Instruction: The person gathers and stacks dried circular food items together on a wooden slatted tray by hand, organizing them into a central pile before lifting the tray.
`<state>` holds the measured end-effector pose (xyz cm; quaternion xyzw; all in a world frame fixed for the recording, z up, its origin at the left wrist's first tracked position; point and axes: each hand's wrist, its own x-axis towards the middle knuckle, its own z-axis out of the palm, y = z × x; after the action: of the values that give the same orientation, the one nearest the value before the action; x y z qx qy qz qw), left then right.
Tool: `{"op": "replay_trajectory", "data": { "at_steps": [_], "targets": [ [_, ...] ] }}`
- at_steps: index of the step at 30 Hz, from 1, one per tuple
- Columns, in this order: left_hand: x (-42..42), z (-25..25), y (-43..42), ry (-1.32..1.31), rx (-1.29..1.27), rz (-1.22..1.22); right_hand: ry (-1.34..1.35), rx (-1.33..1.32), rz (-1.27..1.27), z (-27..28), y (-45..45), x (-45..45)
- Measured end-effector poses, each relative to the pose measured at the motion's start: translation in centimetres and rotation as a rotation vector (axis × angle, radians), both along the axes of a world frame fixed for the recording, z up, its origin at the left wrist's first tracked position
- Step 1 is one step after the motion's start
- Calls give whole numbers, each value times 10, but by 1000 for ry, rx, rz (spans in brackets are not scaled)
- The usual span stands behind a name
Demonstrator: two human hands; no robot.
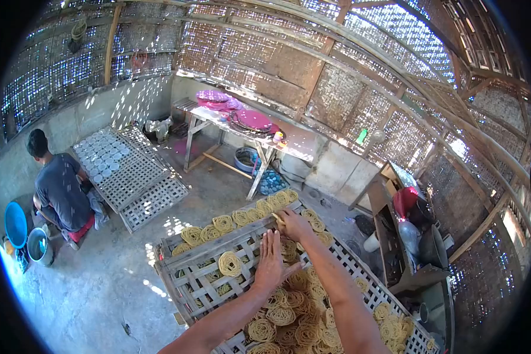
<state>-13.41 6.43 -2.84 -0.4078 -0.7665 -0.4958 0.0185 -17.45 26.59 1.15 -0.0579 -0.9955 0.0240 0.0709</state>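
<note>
My right hand (295, 225) is closed at the far side of a woven bamboo rack (189, 274), its fingers pinching what looks like a pale yellow coil of noodles (278, 219). Just left of it, my left hand (269, 262) lies open over the rack, fingers stretched out. One loose noodle coil (230, 264) rests on the slats to the left of that hand. Along the far edge runs a row of coils (223, 223). A heap of coils (281, 315) lies beneath and between my forearms, partly hidden by them.
To the left, a person (62, 189) squats beside another bamboo rack (150, 203) bearing pale round discs (103, 154). Blue tub (16, 224) and bucket (38, 245) stand nearby. A table (298, 144) with pink round things is at the back; a wooden cabinet (380, 215) stands right.
</note>
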Motion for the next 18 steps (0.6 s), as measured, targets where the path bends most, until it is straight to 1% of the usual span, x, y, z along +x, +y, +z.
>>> {"op": "replay_trajectory", "data": {
  "at_steps": [4,7,13,14,17,18],
  "targets": [
    [-1,-6,3,15,14,15,45,37,-18,0,5,-12],
    [-3,-8,4,27,30,27,7,50,-68,2,10,-28],
    [-2,-6,3,-27,43,10,70,-25,-132,-7,27,-50],
    [-4,-5,3,-36,43,6,83,-54,-101,-7,32,-53],
    [-5,-7,4,-31,29,9,34,-137,-162,8,21,-38],
    [-3,-7,7,-32,48,9,70,-128,-166,5,21,-32]
  ]
}}
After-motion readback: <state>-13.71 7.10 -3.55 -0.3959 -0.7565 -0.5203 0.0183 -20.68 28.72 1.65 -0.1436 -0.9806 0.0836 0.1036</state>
